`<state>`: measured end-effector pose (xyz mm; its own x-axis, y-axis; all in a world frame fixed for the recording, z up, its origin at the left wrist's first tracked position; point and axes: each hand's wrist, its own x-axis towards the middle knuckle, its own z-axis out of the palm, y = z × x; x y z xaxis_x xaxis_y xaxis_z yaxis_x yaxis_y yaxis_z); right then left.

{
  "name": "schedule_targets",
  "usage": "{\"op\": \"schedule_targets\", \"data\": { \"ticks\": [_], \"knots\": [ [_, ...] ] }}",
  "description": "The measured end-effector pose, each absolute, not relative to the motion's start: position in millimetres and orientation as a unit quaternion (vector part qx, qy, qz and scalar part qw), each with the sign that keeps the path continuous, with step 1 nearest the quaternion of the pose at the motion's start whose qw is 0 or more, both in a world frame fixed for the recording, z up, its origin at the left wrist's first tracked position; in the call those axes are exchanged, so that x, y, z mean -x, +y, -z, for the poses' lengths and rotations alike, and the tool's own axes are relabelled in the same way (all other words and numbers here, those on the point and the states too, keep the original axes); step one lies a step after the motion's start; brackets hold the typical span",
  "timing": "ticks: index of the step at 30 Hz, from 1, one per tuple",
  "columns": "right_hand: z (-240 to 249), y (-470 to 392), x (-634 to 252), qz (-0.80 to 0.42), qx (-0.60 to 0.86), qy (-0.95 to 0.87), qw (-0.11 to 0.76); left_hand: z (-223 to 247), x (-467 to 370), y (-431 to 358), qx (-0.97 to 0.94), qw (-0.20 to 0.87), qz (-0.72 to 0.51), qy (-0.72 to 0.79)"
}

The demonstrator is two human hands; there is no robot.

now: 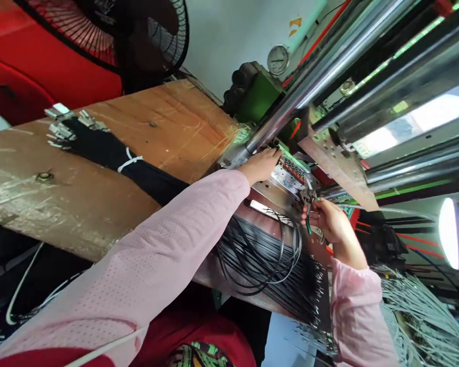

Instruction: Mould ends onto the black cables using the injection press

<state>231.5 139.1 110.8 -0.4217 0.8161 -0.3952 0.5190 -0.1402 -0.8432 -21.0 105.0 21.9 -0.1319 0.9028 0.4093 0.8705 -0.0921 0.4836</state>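
My right hand (332,221) is closed round a pair of pliers with green handles (309,219). The jaws are at the right end of a metal mould (286,181) in the press. Along the mould runs a row of small parts with a red strip. At the mould's far left end lies my left hand (264,164), fingers stretched over its edge, with no held thing visible. Just in front of the mould, a bundle of black cables (268,255) is spread on the work surface, several looped on top. Bare metal tips show at the cables' right ends.
Chrome press columns (329,61) and a steel plate (340,163) stand close behind my hands. On the wooden table (168,117) lies a tied black cable bundle (153,178) with metal connectors. A fan (137,41) stands behind it. At right are a lamp (449,234) and grey cables (424,306).
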Motion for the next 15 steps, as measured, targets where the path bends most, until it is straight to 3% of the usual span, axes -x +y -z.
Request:
{"op": "schedule_targets", "data": {
  "ticks": [5,10,15],
  "knots": [
    [-119,122,-299,-0.348,0.585,-0.732,0.044,-29,25,96,-0.662,0.026,-0.304,0.684],
    [-100,121,-340,-0.131,0.552,-0.821,-0.057,-34,26,101,-0.667,0.015,-0.253,0.701],
    [-89,126,-359,0.008,0.546,-0.836,-0.049,-52,25,97,-0.683,0.042,-0.144,0.715]
  ]
}}
